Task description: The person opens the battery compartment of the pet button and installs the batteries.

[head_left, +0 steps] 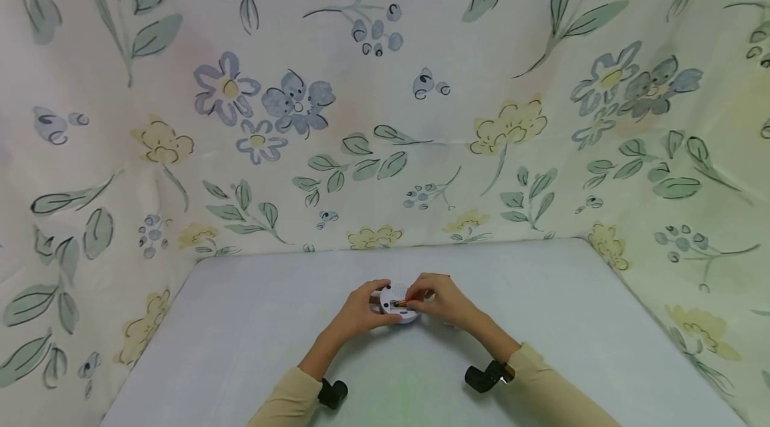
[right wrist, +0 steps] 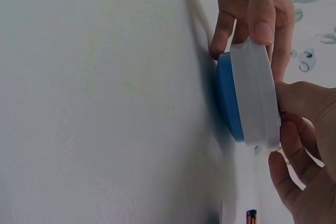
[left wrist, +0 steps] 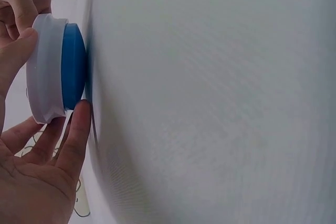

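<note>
A round white device with small holes and an open battery compartment faces up in the head view. Its underside is a blue dome, close over the white table. My left hand grips the device's rim from the left, thumb on the near side and fingers round the far side. Bent over the compartment, my right hand pinches a battery at its fingertips. In the right wrist view, the thumb of my right hand lies against the compartment face, hiding most of the battery.
Another battery, dark with an orange band, lies beyond the device in the right wrist view. A small pale piece rests on the white table below my right hand. Floral cloth rises behind and beside the table.
</note>
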